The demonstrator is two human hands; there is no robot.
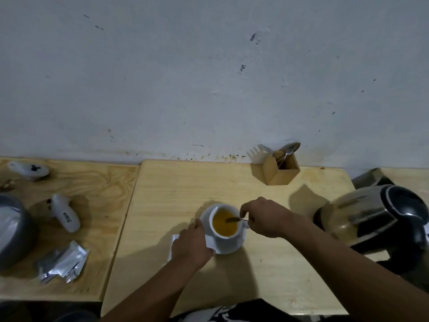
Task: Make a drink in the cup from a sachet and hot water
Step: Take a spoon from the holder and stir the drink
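A white cup (220, 238) full of orange-yellow drink (224, 225) stands on a white saucer (229, 248) in the middle of the wooden table (232, 182). My right hand (267, 218) pinches the handle of a small spoon (233, 220) whose bowl is dipped in the drink. My left hand (191, 247) rests against the saucer's left rim, thumb and fingers on its edge. A silver sachet (173, 240) lies flat under my left hand, mostly hidden. The steel and black kettle (376, 219) stands at the right.
A wooden holder (281, 170) with forks and spoons stands by the wall. On the left table lie several silver sachets (63, 262), two white bottles (66, 216) (29, 169) and a grey pot (12, 231). Wall runs along the back.
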